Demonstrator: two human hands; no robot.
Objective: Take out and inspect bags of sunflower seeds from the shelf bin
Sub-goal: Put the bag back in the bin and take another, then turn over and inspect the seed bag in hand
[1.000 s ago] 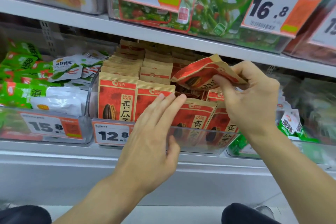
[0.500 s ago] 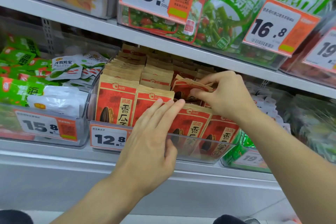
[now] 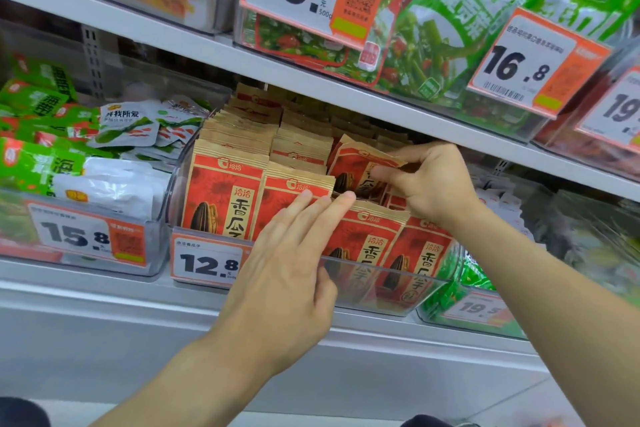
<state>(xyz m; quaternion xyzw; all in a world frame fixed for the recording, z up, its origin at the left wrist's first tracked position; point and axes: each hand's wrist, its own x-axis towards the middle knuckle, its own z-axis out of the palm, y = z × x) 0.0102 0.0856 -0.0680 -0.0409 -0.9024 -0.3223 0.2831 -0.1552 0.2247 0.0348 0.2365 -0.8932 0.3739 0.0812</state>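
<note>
A: Big picture first: the shelf [image 3: 346, 94] cuts across the frame from upper left to right, with clear bins lined up below it. Why bins with low front walls?

B: So the packs stand face-out and lift out from above, I'd say. The shelf bin [image 3: 381, 291] that matters sits in the middle of the frame, its white 12.8 price tag [image 3: 207, 262] clipped to the lower left corner of its front.

A: And it's packed.

B: Rows of red and tan sunflower seed bags [image 3: 225, 198], upright, front to back. That tight filing keeps them standing, and it's likely why two hands are needed here.

A: Go on, the left hand [image 3: 287, 253]?

B: Centre of the frame, flat, fingers straight and close together, tips pressing on the front row of bags. It holds nothing; it looks like it's steadying the row so nothing tips forward.

A: The right hand [image 3: 433, 184]?

B: Right of centre, just under the shelf edge, fingers curled, pinching one tilted bag [image 3: 356, 166] by its top. That bag sits above its neighbours, leaning left, its lower part down among the row behind the front packs.

A: Coming out or going in?

B: Can't tell from this alone. It's still within the bin, not clear of it.

A: Neighbours?

B: Green and white snack packs [image 3: 114, 135] at left, behind a 15.8 tag [image 3: 86, 236].
</note>
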